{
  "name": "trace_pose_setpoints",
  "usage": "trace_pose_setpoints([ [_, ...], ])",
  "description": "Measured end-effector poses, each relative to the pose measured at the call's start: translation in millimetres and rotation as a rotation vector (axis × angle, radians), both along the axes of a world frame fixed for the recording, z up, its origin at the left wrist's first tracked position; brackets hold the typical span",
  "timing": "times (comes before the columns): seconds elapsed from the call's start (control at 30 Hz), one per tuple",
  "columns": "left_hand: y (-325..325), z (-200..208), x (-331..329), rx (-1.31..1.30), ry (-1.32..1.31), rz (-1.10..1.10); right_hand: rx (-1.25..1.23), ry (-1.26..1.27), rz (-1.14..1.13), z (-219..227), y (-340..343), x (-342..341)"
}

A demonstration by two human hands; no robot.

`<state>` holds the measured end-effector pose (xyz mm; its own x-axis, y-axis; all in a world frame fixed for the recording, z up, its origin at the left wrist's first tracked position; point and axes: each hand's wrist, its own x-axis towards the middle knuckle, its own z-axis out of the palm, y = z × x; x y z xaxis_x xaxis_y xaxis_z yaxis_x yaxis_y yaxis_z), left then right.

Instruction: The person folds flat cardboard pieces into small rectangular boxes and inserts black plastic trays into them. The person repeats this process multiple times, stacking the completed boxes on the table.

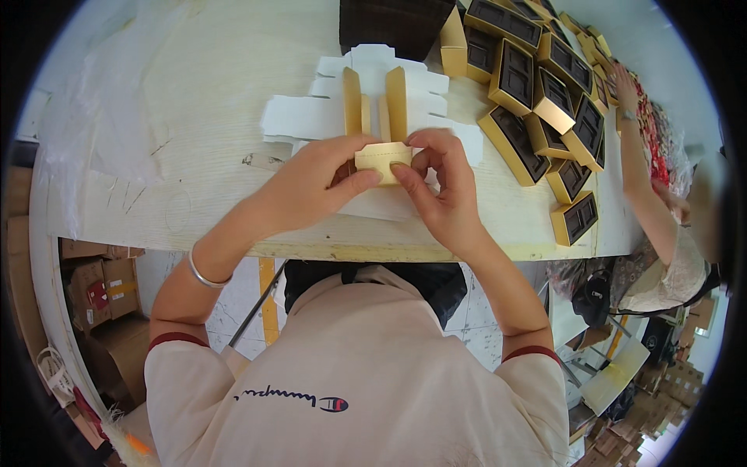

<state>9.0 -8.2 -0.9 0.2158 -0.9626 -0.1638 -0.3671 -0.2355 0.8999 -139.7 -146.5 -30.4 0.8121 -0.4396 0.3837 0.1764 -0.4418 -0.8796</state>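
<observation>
Both hands meet at the near end of a gold cardboard box (396, 101) whose side walls stand up while its flaps are unfolded. My left hand (336, 173) pinches the left part of the near end flap (383, 161), thumb on its face and fingers behind. On the right part of the same flap, my right hand (445, 180) presses its thumb, with the fingers curled at the box's corner. Under and around the box lie flat white cardboard blanks (299, 117), their tabs sticking out to both sides.
A dark brown box (395, 27) stands at the far edge. To the right is a pile of gold boxes with dark inserts (513, 76). A co-worker's arm (646, 183) reaches over the right end. Clear plastic sheeting (82, 117) covers the table's left side; cartons (101, 288) sit below.
</observation>
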Motion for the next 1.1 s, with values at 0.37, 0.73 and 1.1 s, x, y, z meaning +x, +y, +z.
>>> trace_pose_setpoints([
  [0.37, 8.8, -26.4, -34.4, -0.430, -0.570, 0.206, -0.850, 0.047, 0.080, 6.9, 0.3, -4.4],
  [0.73, 6.4, 4.5, -4.6, -0.154, -0.451, -0.012, -0.651, 0.183, 0.321, 29.1, -32.5, 5.8],
  [1.1, 9.9, 4.8, 7.6, -0.229, -0.397, 0.044, -0.989, 0.216, 0.192, 59.6, -5.1, -8.0],
])
